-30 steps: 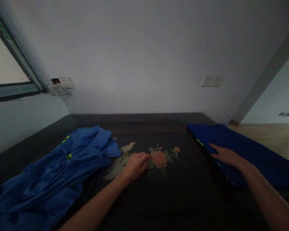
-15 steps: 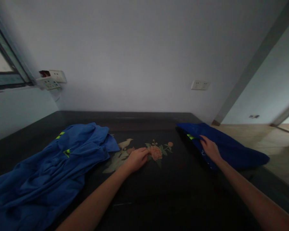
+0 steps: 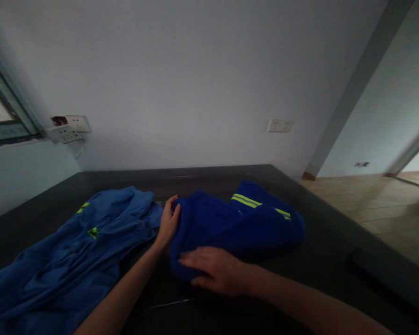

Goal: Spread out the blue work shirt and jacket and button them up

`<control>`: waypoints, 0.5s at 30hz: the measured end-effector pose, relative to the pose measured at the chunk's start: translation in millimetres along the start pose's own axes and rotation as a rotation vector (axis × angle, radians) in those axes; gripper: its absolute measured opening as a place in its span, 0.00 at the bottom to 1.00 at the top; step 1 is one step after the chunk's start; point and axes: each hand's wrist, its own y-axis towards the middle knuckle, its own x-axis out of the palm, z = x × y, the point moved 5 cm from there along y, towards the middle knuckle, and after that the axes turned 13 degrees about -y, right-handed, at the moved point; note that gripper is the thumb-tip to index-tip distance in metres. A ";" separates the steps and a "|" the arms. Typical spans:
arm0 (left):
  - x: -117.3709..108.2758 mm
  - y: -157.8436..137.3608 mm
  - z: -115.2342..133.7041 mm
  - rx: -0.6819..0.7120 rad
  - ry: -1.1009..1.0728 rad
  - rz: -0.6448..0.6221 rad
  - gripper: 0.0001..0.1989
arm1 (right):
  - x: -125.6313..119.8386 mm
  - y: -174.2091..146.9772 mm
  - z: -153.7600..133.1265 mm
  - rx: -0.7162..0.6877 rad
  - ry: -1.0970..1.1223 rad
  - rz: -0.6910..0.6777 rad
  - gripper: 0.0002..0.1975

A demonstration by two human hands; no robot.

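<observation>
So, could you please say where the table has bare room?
Bare tabletop shows between the darker blue garment and the wall, and between that garment and the black object at right. Crowded: left, under the paler garment; centre, around the left hand and right hand.

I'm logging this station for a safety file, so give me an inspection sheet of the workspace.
Surface: dark tabletop against a pale wall.
Job's things: dark blue garment with yellow bands, bunched.
Clutter: crumpled lighter blue garment at left; long dark object at right, unidentifiable.
Hands: left hand grips the dark garment's left end; right hand on its near edge.
Cables: none certain.
Surroundings: wall sockets, window frame, tan floor.
</observation>
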 end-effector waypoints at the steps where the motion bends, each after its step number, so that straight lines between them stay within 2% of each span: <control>1: -5.0 2.9 1.3 -0.003 0.063 -0.046 0.20 | 8.7 -2.8 -15.8 -0.089 -0.002 -0.088 0.25; 4: -10.0 5.9 0.3 -0.083 0.169 -0.187 0.21 | 20.5 -22.8 -40.4 -0.210 -0.017 -0.229 0.22; 7: -5.0 3.6 -2.3 -0.140 0.203 -0.265 0.25 | 7.5 -47.7 -41.6 -0.147 -0.007 -0.206 0.19; 11: 1.8 2.9 -9.5 -0.203 0.235 -0.345 0.33 | -30.3 -83.8 -28.7 0.044 0.011 -0.080 0.17; 15: -1.3 5.7 -20.0 -0.400 0.131 -0.337 0.40 | -58.4 -129.4 1.3 0.385 0.032 0.117 0.13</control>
